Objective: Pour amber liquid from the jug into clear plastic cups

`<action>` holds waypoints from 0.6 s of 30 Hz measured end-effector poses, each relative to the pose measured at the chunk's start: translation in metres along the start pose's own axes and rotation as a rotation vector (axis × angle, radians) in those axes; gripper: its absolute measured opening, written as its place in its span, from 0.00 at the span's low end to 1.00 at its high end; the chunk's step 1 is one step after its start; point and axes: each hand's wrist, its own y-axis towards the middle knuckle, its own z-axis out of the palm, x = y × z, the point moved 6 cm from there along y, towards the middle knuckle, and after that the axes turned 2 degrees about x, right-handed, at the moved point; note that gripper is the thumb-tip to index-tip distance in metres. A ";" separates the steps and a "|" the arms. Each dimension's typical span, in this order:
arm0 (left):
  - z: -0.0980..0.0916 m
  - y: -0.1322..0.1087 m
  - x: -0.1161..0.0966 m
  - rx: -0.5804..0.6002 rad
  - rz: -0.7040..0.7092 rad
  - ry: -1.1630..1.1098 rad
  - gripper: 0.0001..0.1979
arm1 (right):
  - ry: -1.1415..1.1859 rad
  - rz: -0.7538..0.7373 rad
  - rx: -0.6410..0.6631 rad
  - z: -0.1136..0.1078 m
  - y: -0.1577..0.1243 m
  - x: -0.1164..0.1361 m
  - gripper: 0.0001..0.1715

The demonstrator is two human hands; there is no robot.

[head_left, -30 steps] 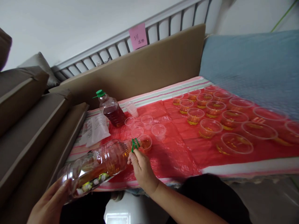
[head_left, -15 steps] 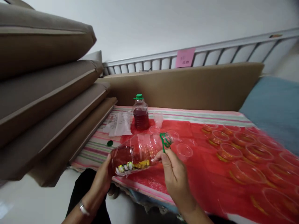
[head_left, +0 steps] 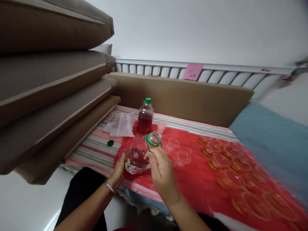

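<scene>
A clear plastic bottle (head_left: 139, 153) with a little reddish liquid and a green neck ring stands nearly upright, its open mouth towards me. My left hand (head_left: 119, 170) cups its lower side by the label. My right hand (head_left: 160, 170) grips it near the neck, fingers closed by the green handle loop (head_left: 153, 142). A loose green cap (head_left: 110, 143) lies on the striped cloth to the left. Empty clear cups (head_left: 183, 158) stand just right of the bottle.
A second bottle (head_left: 145, 117) with a green cap and dark red liquid stands behind, beside a plastic bag (head_left: 121, 125). Several cups holding amber liquid (head_left: 227, 171) fill the red sheet to the right. Stacked brown cushions (head_left: 48, 96) rise on the left; a cardboard panel (head_left: 187, 96) backs the surface.
The bottle has swung from lying tilted over the cups to nearly upright, drawn back towards me. The view has turned left, so the filled cups sit further right.
</scene>
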 end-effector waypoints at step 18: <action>0.034 -0.009 -0.127 0.325 0.778 0.848 0.39 | -0.259 0.212 -0.085 -0.018 -0.033 -0.059 0.14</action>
